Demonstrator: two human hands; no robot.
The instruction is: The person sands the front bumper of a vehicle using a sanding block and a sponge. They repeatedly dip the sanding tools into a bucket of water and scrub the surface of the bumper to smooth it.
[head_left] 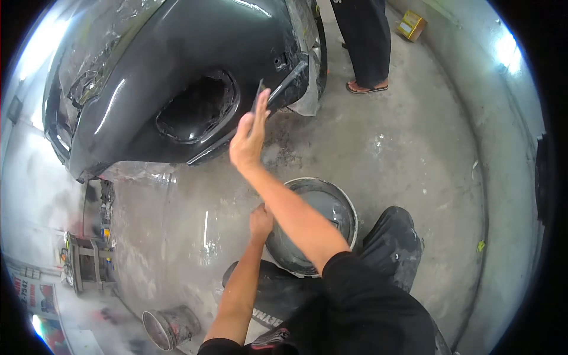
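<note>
My right hand is raised in front of the dark, glossy car body panel, close to its lower edge and right of a large oval opening. Its fingers are stretched, and a thin dark sheet shows edge-on along them. My left hand is closed, at the left rim of a round basin holding grey water. Whatever its fingers hold is hidden. My right forearm crosses over the basin, covering part of it.
Another person's leg, in dark trousers and a sandal, stands beyond the car. A yellow box lies by the right wall. A dirty bucket is tipped at lower left, near a small stand. My bent knee is right of the basin.
</note>
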